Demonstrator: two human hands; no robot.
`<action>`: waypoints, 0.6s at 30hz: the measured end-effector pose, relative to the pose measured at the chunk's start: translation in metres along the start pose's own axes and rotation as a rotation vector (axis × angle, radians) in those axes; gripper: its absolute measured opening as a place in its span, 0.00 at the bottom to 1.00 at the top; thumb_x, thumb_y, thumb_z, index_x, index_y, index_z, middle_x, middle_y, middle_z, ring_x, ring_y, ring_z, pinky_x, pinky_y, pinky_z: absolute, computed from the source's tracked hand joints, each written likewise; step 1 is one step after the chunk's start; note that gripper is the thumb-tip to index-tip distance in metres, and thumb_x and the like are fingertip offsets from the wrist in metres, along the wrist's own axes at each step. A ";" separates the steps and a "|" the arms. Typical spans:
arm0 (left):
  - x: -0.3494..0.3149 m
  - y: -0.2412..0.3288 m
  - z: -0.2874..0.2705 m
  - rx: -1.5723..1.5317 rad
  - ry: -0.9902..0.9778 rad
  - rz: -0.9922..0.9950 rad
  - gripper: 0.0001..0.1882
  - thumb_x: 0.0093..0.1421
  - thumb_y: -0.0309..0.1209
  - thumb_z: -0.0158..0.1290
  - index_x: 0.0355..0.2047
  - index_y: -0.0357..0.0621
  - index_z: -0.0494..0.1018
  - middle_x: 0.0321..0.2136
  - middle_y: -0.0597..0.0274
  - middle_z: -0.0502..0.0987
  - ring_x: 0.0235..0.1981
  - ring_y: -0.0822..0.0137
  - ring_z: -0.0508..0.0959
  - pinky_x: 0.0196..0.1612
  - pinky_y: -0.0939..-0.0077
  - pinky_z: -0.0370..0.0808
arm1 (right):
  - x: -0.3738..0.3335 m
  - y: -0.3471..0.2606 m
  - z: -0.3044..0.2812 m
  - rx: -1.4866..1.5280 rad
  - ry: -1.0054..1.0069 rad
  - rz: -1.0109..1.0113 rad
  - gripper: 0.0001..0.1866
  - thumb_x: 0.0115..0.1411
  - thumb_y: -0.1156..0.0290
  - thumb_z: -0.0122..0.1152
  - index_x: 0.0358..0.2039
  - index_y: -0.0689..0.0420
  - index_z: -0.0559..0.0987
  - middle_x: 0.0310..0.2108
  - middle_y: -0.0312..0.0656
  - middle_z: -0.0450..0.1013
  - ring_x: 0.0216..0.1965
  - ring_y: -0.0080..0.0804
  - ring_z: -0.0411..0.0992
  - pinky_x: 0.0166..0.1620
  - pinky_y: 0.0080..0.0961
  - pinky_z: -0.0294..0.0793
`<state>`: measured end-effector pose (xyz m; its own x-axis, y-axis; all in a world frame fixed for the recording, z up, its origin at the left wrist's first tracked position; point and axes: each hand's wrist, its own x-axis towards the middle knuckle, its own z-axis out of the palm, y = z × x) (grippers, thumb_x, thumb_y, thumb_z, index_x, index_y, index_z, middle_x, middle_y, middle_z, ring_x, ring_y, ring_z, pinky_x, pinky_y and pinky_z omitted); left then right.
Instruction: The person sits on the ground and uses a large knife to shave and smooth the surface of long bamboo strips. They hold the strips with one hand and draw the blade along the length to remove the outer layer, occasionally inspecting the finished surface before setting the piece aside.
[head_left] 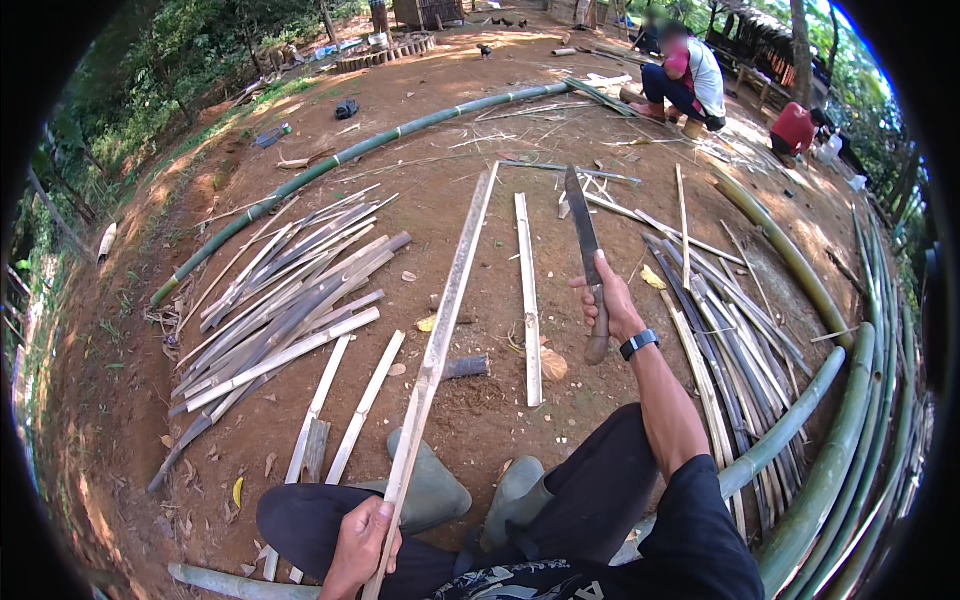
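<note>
My left hand (362,545) is closed round the lower end of a long split bamboo strip (440,345), which slants up and away over my knee, its pale inner side showing. In my right hand (613,300) is a machete (580,222), gripped by its wooden handle, the dark blade pointing up and away. Blade and strip are apart. Between them on the ground lies another split bamboo strip (529,310). A short dark piece of wood (464,367) rests beside the held strip, in front of my boots (428,487).
Split bamboo lies in a left pile (290,305) and a right pile (735,330). A long green bamboo pole (390,137) curves across the far left. Thick green poles (835,470) line the right side. One person (690,85) squats far right, another in red (795,130) beyond.
</note>
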<state>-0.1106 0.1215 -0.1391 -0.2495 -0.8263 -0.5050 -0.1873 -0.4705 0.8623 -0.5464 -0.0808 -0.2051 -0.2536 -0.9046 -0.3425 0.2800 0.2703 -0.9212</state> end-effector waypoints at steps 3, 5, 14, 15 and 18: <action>0.011 0.011 -0.002 -0.174 -0.052 0.066 0.19 0.62 0.42 0.50 0.34 0.37 0.62 0.18 0.57 0.70 0.12 0.71 0.72 0.14 0.80 0.70 | -0.016 -0.006 -0.006 0.429 -0.276 0.030 0.37 0.61 0.36 0.36 0.36 0.64 0.71 0.10 0.27 0.54 0.07 0.15 0.52 0.09 0.17 0.56; 0.018 0.023 0.004 -0.175 -0.073 0.126 0.20 0.60 0.38 0.53 0.40 0.36 0.58 0.22 0.52 0.72 0.13 0.67 0.73 0.15 0.78 0.72 | -0.017 -0.011 -0.012 0.591 -0.445 -0.005 0.36 0.62 0.36 0.34 0.36 0.64 0.69 0.10 0.26 0.53 0.07 0.14 0.53 0.09 0.16 0.56; 0.011 0.024 -0.010 -0.403 -0.235 -0.027 0.25 0.60 0.35 0.49 0.51 0.35 0.54 0.25 0.55 0.67 0.16 0.72 0.67 0.17 0.79 0.66 | -0.015 -0.009 -0.013 0.778 -0.731 -0.010 0.39 0.62 0.37 0.33 0.37 0.67 0.72 0.08 0.27 0.53 0.05 0.16 0.52 0.07 0.18 0.57; 0.010 0.020 -0.011 -0.416 -0.229 -0.034 0.25 0.61 0.37 0.48 0.52 0.35 0.55 0.25 0.57 0.66 0.15 0.74 0.65 0.17 0.80 0.65 | -0.015 -0.008 -0.012 0.777 -0.744 -0.009 0.39 0.62 0.37 0.32 0.37 0.68 0.73 0.08 0.27 0.53 0.05 0.16 0.52 0.07 0.18 0.57; 0.014 0.021 -0.020 -0.392 -0.291 -0.049 0.28 0.65 0.44 0.40 0.53 0.31 0.56 0.24 0.61 0.63 0.15 0.76 0.61 0.17 0.83 0.62 | -0.016 -0.007 -0.010 0.797 -0.862 -0.011 0.41 0.63 0.37 0.30 0.36 0.69 0.75 0.08 0.28 0.53 0.05 0.17 0.53 0.07 0.20 0.58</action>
<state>-0.0993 0.0943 -0.1275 -0.5148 -0.7055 -0.4870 0.1523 -0.6343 0.7579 -0.5534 -0.0645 -0.1951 0.3653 -0.9124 0.1846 0.8600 0.2548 -0.4422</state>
